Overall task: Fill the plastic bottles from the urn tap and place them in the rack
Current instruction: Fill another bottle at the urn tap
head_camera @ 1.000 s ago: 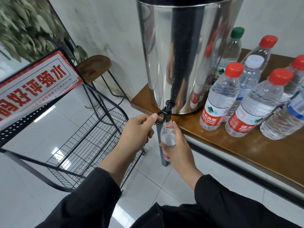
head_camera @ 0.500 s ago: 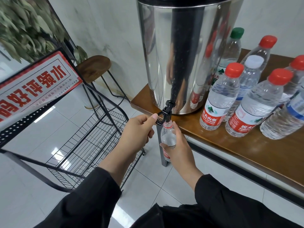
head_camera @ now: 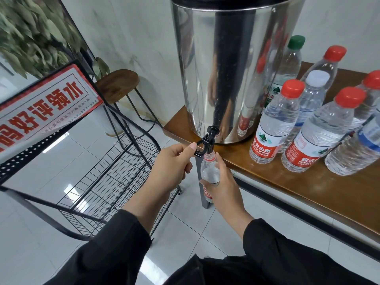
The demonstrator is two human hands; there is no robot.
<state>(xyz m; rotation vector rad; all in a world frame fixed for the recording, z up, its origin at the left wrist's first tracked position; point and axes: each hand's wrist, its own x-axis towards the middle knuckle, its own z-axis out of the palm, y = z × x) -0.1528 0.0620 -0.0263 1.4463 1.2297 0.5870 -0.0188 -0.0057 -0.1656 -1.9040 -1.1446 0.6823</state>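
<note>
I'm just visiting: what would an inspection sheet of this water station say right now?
Surface: brown wooden table, urn and bottles standing on it.
Job's things: steel urn; black tap; uncapped bottle under the spout; wire rack on the left, no bottles seen in it.
Clutter: capped bottles beside the urn.
Grips: left hand pinches the tap lever; right hand holds the bottle.
Cables: nothing seen.
Surroundings: red sign, wooden stool, plant, white tiled floor.

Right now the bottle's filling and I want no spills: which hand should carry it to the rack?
Right. The right hand already grips the bottle under the tap; the left hand holds the tap lever and should probably release it first. The rack sits left, likely reachable.
</note>
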